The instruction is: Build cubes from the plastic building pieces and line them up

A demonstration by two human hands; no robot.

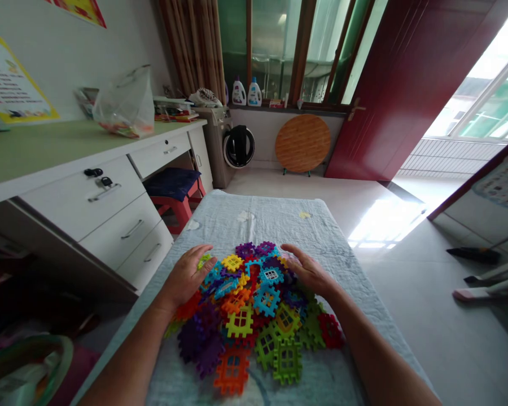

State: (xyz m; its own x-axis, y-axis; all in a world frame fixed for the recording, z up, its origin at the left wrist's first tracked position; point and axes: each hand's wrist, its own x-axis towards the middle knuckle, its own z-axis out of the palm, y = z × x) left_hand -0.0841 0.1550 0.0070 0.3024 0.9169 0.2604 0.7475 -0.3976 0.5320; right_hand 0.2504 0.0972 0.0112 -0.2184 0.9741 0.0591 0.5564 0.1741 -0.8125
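A heap of colourful plastic interlocking blocks (240, 321) lies on a cloth-covered table (275, 217). The pieces are notched squares, many with window-like grids, in purple, yellow, blue, orange, green and red. My left hand (190, 273) rests against the heap's left side, fingers stretched out and thumb apart. On the opposite side, my right hand (309, 270) lies along the pile's upper right edge, its fingers extended as well. Neither hand grips a block. An orange block (232, 369) and a green block (287, 361) lie at the near edge of the heap.
A desk with white drawers (88, 208) stands at left, bearing a plastic bag (129, 107). Beyond it are a red stool (180, 208) and a washing machine (215, 146). A round wooden tabletop (303, 143) leans by the wall near a red door (389, 90).
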